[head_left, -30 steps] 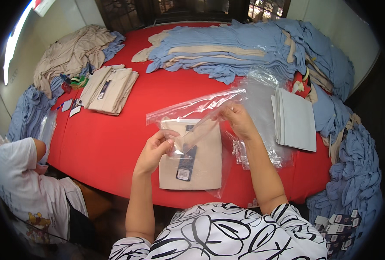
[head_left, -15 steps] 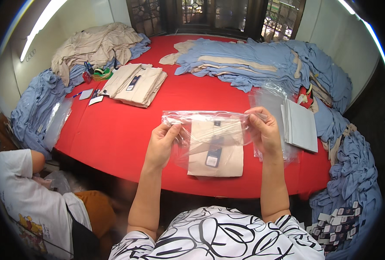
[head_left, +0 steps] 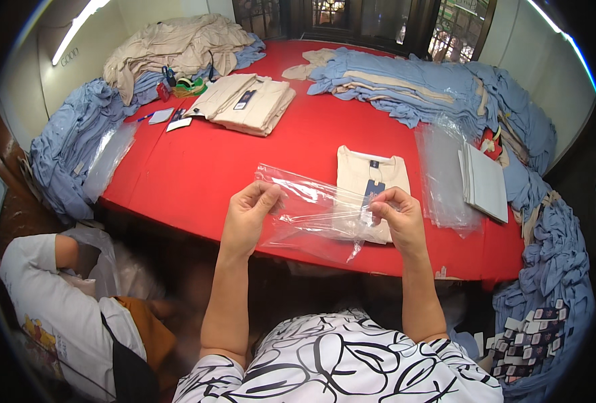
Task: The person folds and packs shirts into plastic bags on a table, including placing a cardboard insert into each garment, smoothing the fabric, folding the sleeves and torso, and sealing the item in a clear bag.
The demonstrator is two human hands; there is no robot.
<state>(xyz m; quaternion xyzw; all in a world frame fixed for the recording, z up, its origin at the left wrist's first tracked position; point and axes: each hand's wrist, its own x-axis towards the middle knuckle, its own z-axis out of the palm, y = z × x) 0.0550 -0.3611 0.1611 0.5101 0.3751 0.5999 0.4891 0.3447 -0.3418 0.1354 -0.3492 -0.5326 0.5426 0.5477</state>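
Observation:
Between my hands a clear plastic bag (head_left: 304, 221) is stretched out over the table's near edge. My left hand (head_left: 251, 211) pinches its upper left corner, and my right hand (head_left: 400, 218) pinches its right side. Partly behind the bag and my right hand lies a folded beige shirt (head_left: 351, 168) with a dark hang tag (head_left: 374, 190) at its front. Its collar end points away from me, and its lower part shows through the plastic. The bag looks flat, with nothing visible inside it.
A red-covered table (head_left: 197, 178) bears a stack of folded beige shirts (head_left: 271, 107). Clear bags (head_left: 442, 174) and white boards (head_left: 484, 183) lie at right. Blue garments (head_left: 405, 80) lie at the back; hang tags (head_left: 533, 342) sit lower right. Another person (head_left: 63, 295) is at left.
My hands have drawn closer together and the bag has shifted off most of the folded shirt, toward the left. The whole view has also tilted, so the table sits differently.

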